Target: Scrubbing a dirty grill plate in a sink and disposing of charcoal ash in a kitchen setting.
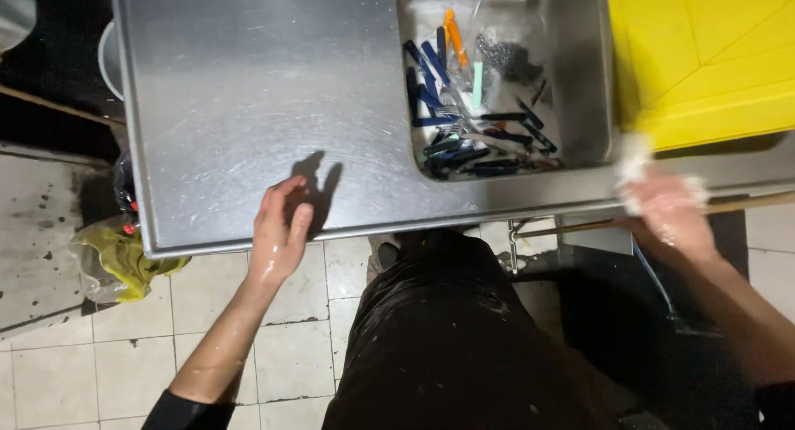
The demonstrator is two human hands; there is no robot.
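Observation:
My left hand (280,229) is wet and hovers at the front edge of the steel counter (248,90), fingers loosely apart, holding nothing; its shadow falls on the metal just beyond it. My right hand (669,208) is blurred at the counter's front right edge and grips a white foamy sponge or cloth (633,166). Between the two hands lies a steel sink basin (580,74) holding several knives and utensils (476,107) with blue, black and orange handles.
A yellow plastic bin (704,57) stands to the right of the sink. A crumpled yellow-green plastic bag (124,260) lies on the tiled floor at the left. My dark apron fills the lower middle.

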